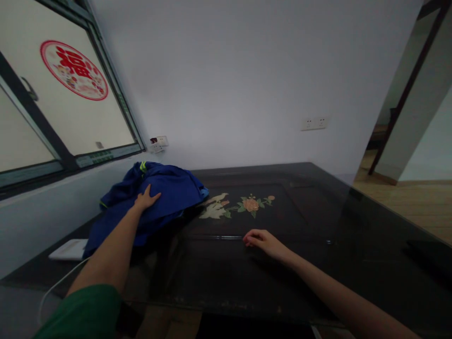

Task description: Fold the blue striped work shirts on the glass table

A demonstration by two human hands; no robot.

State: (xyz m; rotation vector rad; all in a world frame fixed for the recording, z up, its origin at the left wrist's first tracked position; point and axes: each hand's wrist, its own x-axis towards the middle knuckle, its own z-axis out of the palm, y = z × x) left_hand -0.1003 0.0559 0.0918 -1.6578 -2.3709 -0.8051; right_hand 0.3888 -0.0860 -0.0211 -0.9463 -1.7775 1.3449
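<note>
A heap of blue clothing (176, 187) with yellow-green bright strips lies at the left side of the dark table (296, 263). My left hand (146, 198) rests on top of the cloth, its thumb and a finger spread apart and not wrapped round it. Over the middle of the table, my right hand (261, 239) has its fingers loosely curled in. Nothing shows inside them. Whether this hand touches the tabletop I cannot tell. Just beyond it, a painted flower and leaf picture (250, 204) decorates the table's surface.
Left of the clothing lies a flat white object (68, 249), near a white cable (58, 281). A dark flat item (429, 256) sits at the right edge. Behind stand a wall with sockets (314, 123) and a window with a red round sticker (74, 69).
</note>
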